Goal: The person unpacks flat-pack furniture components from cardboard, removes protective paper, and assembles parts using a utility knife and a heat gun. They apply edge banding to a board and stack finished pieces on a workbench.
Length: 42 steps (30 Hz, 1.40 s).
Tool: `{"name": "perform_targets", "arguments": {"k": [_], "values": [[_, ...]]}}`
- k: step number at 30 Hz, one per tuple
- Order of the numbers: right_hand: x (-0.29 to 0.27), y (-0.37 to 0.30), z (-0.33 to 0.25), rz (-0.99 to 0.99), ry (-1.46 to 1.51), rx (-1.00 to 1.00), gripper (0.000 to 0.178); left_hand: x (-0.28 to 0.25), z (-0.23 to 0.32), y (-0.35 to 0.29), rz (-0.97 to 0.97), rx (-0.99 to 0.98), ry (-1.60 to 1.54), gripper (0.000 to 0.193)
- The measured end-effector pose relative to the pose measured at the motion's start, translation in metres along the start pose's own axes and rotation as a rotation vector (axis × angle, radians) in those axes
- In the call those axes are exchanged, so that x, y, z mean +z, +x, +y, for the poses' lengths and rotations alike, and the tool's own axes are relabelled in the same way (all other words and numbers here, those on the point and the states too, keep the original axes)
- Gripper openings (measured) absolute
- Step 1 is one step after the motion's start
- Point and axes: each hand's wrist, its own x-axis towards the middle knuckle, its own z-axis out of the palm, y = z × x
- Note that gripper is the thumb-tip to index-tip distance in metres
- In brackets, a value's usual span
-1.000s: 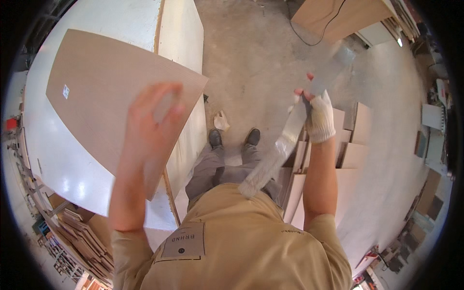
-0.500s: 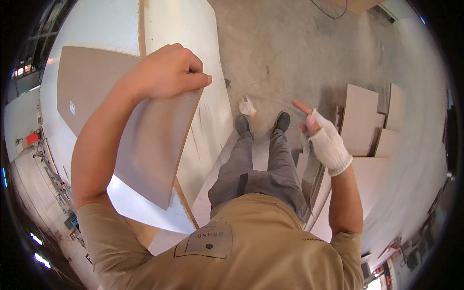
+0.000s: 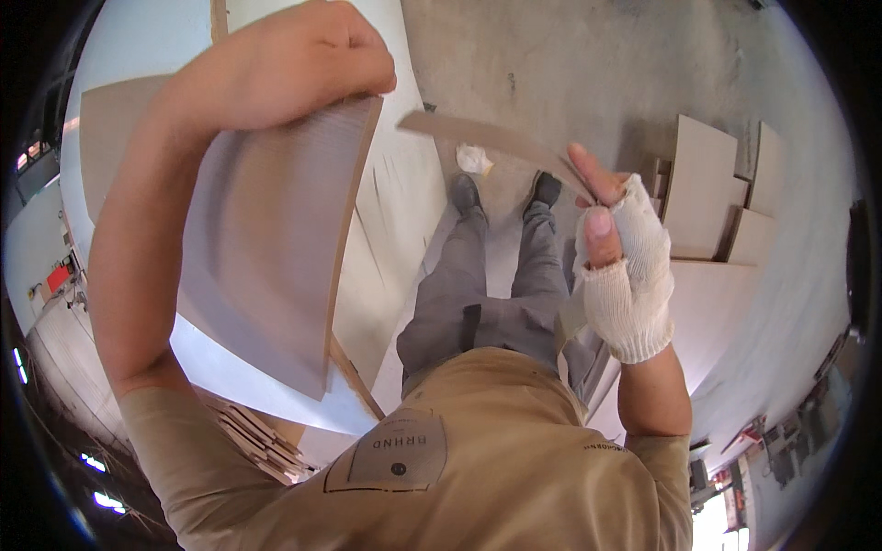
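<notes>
My bare left hand [image 3: 299, 69] is closed at the upper right corner of a flat brown-grey board [image 3: 266, 248], its fingers curled over the edge. The board lies tilted above a white work surface [image 3: 395, 202], and my forearm covers part of its left side. My right hand [image 3: 629, 262], in a white knitted glove with bare fingertips, pinches one end of a thin brown strip [image 3: 487, 138] between thumb and fingers. The strip's free end reaches left, close to the board's corner but apart from it.
A white glove [image 3: 473, 159] lies on the concrete floor [image 3: 560, 64] beyond my shoes. Several pale panels [image 3: 703, 184] stand on the right, with a larger panel [image 3: 707, 312] nearer me. At lower left, thin boards [image 3: 253, 436] are stacked beside my left arm.
The strip has swung up and left, turning its broad face into view. My left hand has moved upward in the picture, still at the board's corner. My right hand appears larger.
</notes>
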Motion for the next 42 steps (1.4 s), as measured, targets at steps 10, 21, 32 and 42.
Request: {"name": "perform_targets", "arguments": {"k": [10, 21, 32, 42], "values": [[-0.002, 0.016, -0.026, -0.062, 0.093, 0.235, 0.043, -0.017, 0.041, -0.005, -0.125, -0.436, -0.160, 0.018], [0.004, 0.021, -0.020, -0.078, 0.071, 0.153, 0.048, 0.002, -0.014, 0.000, 0.055, 0.013, 0.089, 0.021], [0.009, 0.030, -0.027, -0.076, -0.018, 0.084, 0.046, 0.005, -0.014, 0.000, 0.076, 0.054, 0.064, 0.020], [0.000, 0.034, -0.030, -0.175, -0.031, -0.001, 0.040, 0.004, -0.012, 0.001, 0.010, 0.037, -0.104, 0.018]]}}
